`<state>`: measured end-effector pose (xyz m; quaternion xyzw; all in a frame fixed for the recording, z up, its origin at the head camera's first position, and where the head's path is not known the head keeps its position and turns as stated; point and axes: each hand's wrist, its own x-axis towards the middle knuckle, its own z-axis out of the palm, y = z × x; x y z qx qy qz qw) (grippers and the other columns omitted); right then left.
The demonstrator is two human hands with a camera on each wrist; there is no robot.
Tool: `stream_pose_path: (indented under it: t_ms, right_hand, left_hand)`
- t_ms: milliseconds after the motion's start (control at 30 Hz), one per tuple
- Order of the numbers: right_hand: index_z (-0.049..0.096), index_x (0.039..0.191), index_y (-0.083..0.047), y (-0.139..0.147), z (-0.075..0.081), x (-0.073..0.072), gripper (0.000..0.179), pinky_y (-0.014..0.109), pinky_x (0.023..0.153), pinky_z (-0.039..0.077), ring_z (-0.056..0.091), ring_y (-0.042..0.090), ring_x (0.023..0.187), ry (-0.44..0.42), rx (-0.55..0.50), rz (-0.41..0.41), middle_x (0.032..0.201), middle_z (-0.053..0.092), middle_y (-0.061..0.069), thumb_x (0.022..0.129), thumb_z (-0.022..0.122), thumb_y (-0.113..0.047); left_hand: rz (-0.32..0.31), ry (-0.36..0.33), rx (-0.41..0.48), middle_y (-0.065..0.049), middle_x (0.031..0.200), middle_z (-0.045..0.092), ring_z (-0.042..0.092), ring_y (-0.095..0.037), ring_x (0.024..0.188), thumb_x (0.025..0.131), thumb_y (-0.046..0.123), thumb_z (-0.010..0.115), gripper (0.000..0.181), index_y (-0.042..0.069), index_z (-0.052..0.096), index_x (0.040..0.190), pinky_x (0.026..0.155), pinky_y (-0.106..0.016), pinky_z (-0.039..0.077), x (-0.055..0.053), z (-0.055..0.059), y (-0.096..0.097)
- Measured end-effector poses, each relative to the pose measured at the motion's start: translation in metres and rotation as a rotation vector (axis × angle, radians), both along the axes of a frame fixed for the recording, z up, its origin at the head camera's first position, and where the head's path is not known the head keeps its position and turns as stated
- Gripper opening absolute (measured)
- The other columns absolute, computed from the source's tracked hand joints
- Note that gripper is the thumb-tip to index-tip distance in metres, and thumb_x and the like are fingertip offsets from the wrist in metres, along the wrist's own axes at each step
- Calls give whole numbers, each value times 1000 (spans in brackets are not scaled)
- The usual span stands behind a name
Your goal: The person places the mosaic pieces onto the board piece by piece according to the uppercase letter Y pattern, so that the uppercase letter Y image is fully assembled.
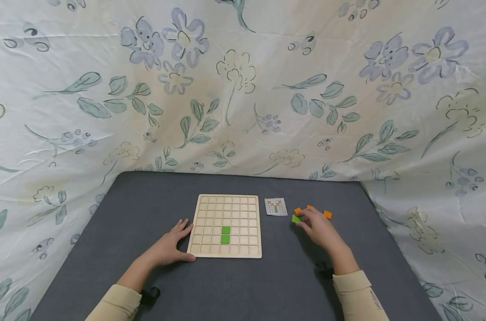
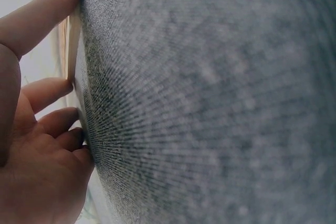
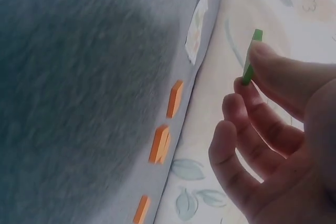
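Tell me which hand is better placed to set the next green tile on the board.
The right hand, most likely: its fingers pinch a green tile. The left hand holds no tile and rests against the left edge of the board, where it could steady it.

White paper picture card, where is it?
In the head view, right of centre, the card lies between the square wooden grid board and the orange square tiles.

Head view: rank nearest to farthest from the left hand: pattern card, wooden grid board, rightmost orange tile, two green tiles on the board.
1. Wooden grid board: touching the left hand.
2. Two green tiles: in the board's grid.
3. Pattern card: just right of the board.
4. Rightmost orange tile: right of the card.
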<state>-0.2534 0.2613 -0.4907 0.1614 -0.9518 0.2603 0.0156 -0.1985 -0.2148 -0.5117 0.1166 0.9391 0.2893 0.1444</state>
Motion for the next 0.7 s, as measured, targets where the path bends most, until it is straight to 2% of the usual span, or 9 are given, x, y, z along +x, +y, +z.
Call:
stream_pose_path:
  t_ms: [300, 700]
  right_hand:
    - [73, 114, -7, -23, 3, -6, 28, 42, 79, 51, 61, 16, 85, 33, -28, 34, 105, 66, 5, 88, 79, -16]
    - [73, 114, -10, -55, 3, -13, 27, 35, 73, 51, 57, 14, 83, 25, -85, 77, 108, 66, 5, 89, 78, -17]
  left_hand:
    - [3, 2, 3, -18, 168, 19, 10, -41, 155, 72, 52, 88, 112, 8, 32, 159, 115, -68, 23, -1, -3, 1]
    - [3, -10, 4, -17, 168, 18, 9, -42, 155, 73, 50, 88, 111, 9, 32, 159, 115, -70, 22, 0, -1, 1]
